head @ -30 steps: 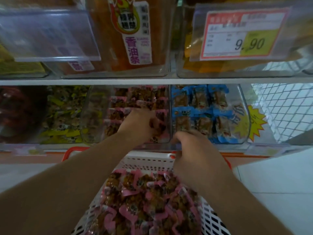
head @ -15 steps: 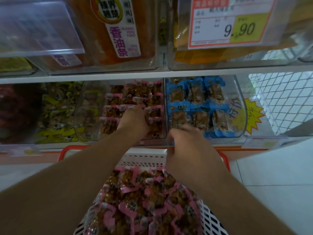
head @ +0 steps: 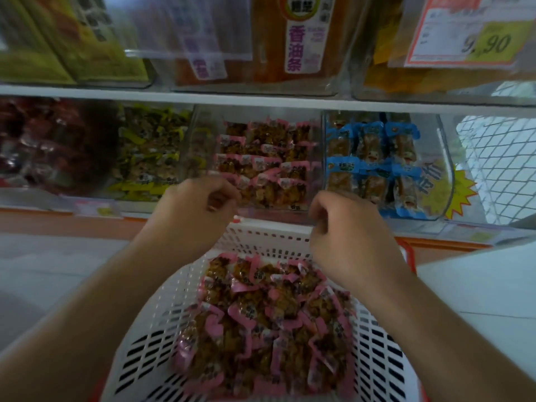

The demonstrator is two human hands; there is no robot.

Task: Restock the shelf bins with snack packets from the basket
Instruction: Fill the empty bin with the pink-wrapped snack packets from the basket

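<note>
A white slotted basket [head: 261, 236] in front of me holds a heap of pink-edged snack packets [head: 261, 314]. On the lower shelf stands a clear bin [head: 197, 146] with rows of the same pink packets [head: 261, 169]. My left hand [head: 197, 210] hovers at the bin's front left corner, above the basket's far rim. Its fingers are loosely curled and no packet shows in them. My right hand [head: 348, 227] is at the bin's front right corner, fingers loosely curled too, with nothing visible in it.
Right of the pink bin a clear bin [head: 443, 158] holds blue packets [head: 371, 146]. To the left lie yellow packets [head: 150, 152] and dark red ones [head: 43, 146]. An upper shelf board [head: 261, 98] carries more bins and a 9.90 price tag [head: 470, 39]. Wire mesh [head: 499, 158] closes the right end.
My left hand has come out of the pink-packet bin, back toward the basket. My right hand has drawn slightly away from the bin's front edge. The view has tilted and shifted left.
</note>
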